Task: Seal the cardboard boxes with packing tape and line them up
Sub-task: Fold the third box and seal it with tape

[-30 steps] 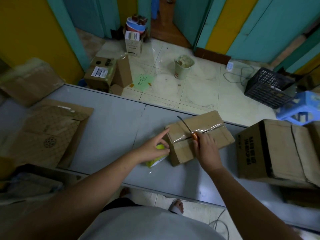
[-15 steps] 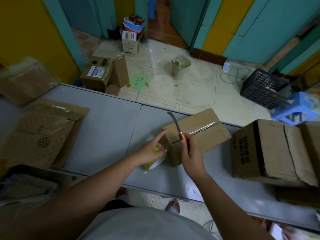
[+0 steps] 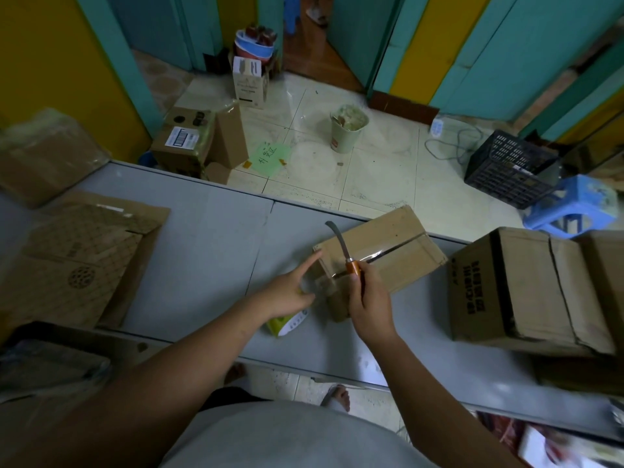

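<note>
Lying at the left of the grey table are flattened brown cardboard sheets. Near the middle, the left hand stretches its index finger to the near-left corner of the small brown cardboard box. Its other fingers curl above a green-and-white tape roll, and whether they hold it cannot be told. The right hand is clamped on an orange-handled knife with a curved blade, which points far over the box's taped seam. A larger brown cardboard box with black print stands at the right.
</note>
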The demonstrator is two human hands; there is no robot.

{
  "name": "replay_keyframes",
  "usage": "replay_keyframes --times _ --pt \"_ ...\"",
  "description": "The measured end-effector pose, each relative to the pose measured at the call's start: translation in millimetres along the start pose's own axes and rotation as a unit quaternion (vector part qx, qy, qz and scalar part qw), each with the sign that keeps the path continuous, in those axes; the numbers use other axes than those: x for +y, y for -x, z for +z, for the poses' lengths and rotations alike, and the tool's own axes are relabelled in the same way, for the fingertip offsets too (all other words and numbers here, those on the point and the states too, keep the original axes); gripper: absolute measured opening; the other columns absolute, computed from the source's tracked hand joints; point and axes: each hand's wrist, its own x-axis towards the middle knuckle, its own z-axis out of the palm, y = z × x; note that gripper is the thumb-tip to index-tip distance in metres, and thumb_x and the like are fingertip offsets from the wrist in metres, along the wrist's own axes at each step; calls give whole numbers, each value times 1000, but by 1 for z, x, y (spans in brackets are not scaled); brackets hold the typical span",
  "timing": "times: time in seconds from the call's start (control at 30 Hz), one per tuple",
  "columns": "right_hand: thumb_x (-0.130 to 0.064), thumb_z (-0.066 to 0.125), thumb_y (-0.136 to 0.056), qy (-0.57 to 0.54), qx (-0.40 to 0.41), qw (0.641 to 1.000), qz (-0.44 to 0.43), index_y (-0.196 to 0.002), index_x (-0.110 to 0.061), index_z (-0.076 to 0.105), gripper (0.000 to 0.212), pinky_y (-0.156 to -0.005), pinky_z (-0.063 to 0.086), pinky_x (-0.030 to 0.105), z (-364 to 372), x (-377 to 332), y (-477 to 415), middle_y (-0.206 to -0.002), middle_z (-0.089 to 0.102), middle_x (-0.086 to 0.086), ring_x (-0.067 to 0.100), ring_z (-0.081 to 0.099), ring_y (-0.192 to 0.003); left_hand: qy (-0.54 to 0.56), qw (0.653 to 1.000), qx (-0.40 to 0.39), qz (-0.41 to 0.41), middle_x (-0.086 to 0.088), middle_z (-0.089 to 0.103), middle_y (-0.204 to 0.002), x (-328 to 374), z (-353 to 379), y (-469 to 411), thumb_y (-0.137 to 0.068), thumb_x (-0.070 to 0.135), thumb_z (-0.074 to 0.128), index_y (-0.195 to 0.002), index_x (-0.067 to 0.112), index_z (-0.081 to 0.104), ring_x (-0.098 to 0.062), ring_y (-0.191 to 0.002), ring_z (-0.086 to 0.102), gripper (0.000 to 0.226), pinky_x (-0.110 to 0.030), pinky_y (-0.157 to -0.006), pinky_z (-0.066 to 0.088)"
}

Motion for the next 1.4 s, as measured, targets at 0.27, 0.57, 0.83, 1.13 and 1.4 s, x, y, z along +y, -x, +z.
replay_keyframes --times 0.27,0.57,0.83,1.13,1.4 --pt "-35 53 -106 -40 0 998 51 -122 -34 68 22 -58 44 14 -36 -21 26 -86 69 -15 7 63 -69 29 999 -17 4 3 68 -95 5 -6 1 -97 19 71 -148 79 5 -19 -84 75 103 -24 -64 59" --pt "-25 57 -106 92 -154 983 40 -129 -19 67 25 -72 44 19 -43 -43 55 -103 67 -3 11 61 -84 23 1000 -21 1 -4 69 -75 5 -6 2 -93 15 68 -155 71 9 -15 -65 70 102 -40 -70 60" --pt "-28 47 -110 168 -182 967 66 -121 -11 66 27 -74 48 35 -34 -61 46 -107 65 9 28 65 -88 19 1000 -21 1 2 65 -69 4 -5 1 -93 15 60 -155 71 6 -17 -63 61 100 -52 -77 60" --pt "-30 44 -111 232 -224 943 85 -98 -6 64 34 -65 33 31 -21 -80 10 -96 67 17 27 56 -75 79 996 -34 9 -37 69 -98 6 -8 0 -91 -2 66 -165 53 11 -31 -80 67 107 -54 -91 58" --pt "-33 45 -111 202 -221 950 85 -94 -11 65 34 -53 31 24 -37 -78 27 -82 61 4 10 50 -63 55 998 -39 5 -36 69 -95 15 -16 9 -94 -4 65 -167 48 10 -28 -79 65 105 -54 -86 58"
